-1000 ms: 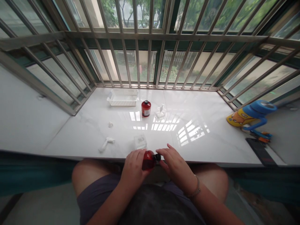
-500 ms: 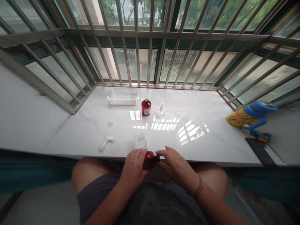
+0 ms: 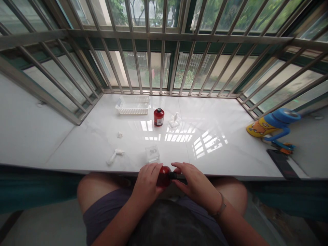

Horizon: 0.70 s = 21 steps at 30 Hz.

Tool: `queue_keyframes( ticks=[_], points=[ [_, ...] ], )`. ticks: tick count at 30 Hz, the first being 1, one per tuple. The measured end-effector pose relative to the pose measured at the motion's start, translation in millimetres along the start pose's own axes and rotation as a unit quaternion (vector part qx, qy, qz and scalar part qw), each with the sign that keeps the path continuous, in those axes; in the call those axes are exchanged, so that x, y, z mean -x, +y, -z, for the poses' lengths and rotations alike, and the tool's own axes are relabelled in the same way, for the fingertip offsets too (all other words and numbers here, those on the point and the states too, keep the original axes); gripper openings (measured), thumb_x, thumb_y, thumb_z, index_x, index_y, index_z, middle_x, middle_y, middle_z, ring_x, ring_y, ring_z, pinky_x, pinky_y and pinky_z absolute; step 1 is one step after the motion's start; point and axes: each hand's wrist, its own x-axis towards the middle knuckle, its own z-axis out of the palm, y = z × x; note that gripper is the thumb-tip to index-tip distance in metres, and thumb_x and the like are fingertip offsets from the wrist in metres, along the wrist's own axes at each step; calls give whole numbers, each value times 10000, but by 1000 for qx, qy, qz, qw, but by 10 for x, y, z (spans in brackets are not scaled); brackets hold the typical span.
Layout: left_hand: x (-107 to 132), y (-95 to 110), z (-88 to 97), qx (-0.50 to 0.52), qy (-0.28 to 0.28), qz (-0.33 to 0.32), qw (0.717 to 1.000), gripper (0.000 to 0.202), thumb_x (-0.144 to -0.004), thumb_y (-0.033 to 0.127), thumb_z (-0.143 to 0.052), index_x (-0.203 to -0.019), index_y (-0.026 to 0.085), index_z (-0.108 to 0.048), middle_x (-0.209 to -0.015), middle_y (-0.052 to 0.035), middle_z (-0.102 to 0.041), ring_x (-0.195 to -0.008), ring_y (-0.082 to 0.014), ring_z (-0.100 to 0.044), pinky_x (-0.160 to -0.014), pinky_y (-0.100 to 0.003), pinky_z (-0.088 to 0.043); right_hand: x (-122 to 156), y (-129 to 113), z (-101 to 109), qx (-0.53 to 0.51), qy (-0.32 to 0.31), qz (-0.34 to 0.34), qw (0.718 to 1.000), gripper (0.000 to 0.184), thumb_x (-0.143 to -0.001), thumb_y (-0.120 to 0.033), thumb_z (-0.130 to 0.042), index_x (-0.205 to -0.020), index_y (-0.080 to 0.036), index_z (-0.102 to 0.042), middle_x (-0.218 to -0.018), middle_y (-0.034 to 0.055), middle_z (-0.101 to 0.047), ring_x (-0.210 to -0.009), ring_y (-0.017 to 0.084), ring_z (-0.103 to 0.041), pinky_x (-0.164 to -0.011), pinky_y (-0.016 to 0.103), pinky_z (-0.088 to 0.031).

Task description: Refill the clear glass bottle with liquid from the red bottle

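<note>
My left hand (image 3: 147,180) wraps a round red bottle (image 3: 164,176), held on its side just above the sill's front edge. A black cap or nozzle (image 3: 178,176) points right from the bottle, and my right hand (image 3: 194,181) closes around it. Its end is hidden by my fingers. Farther out on the white marble sill (image 3: 212,150), a clear square block (image 3: 152,153) sits nearest my hands. A second red bottle (image 3: 159,117) with a black top stands upright near the back.
A white plastic basket (image 3: 132,105) stands at the back, with crumpled white tissue (image 3: 174,120) and a white scrap (image 3: 114,156) nearby. To the right lie a blue-and-yellow object (image 3: 269,124) and a black phone (image 3: 282,164). Metal window bars (image 3: 164,68) enclose the back.
The red bottle has tilted from cap-up to nearly level, its black top pointing right. My right hand has moved from beside the top to around it.
</note>
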Motion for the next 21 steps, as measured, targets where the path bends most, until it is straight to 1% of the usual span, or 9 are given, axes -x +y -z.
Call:
queue_keyframes(
  ticks=[3,5,7,9,12,16,21],
  points=[
    [-1,4,3,6,2,-7,1000,720,-767,144,-867,-1435,249,-619,-1350,-133,-735,-1246,-387,-692,-1092,-580,-555,-12,-21,11,11,-12,-7,1000,561,-997,-211,-753,-1505,-263,-518,-1046,54,-791,-1009,301,-783,-1074,588,-595],
    [2,8,0,7,4,-15,1000,727,-767,153,-874,-1441,242,-614,-1359,-139,-732,-1251,-391,-690,-1094,-584,-552,-19,-33,9,22,-18,-21,999,532,-1013,-248,-756,-1489,-250,-518,-985,44,-783,-958,300,-776,-1026,580,-607],
    [6,14,-2,3,5,-22,1000,730,-769,158,-873,-1445,241,-609,-1370,-145,-728,-1258,-396,-687,-1097,-587,-548,-20,-41,-1,31,-13,-31,999,510,-1025,-280,-755,-1475,-246,-517,-986,50,-773,-933,301,-759,-947,554,-625],
    [7,22,0,0,2,-25,1000,725,-773,153,-863,-1446,246,-609,-1368,-146,-728,-1256,-396,-687,-1095,-585,-547,-16,-46,-17,33,1,-31,999,491,-1033,-304,-753,-1459,-250,-516,-1048,68,-763,-952,300,-743,-900,523,-629],
    [2,38,15,1,-2,-31,1000,727,-772,136,-854,-1447,246,-608,-1361,-145,-728,-1244,-390,-689,-1096,-582,-544,-6,-53,-40,21,30,-19,999,418,-1051,-318,-728,-1418,-266,-536,-1109,80,-746,-999,295,-730,-909,499,-624],
    [-5,57,28,1,-5,-53,999,764,-770,140,-858,-1474,246,-580,-1360,-145,-725,-1229,-382,-690,-1108,-587,-535,-5,-83,-57,16,66,-28,997,296,-1089,-321,-641,-1370,-261,-570,-1046,71,-733,-953,280,-725,-882,469,-622],
    [0,66,13,-8,1,-72,997,800,-751,139,-870,-1478,220,-546,-1347,-154,-724,-1211,-381,-690,-1093,-601,-541,-20,-133,-46,-12,91,-68,993,245,-1098,-283,-590,-1340,-246,-589,-1018,53,-730,-940,248,-740,-886,427,-631]
  ],
)
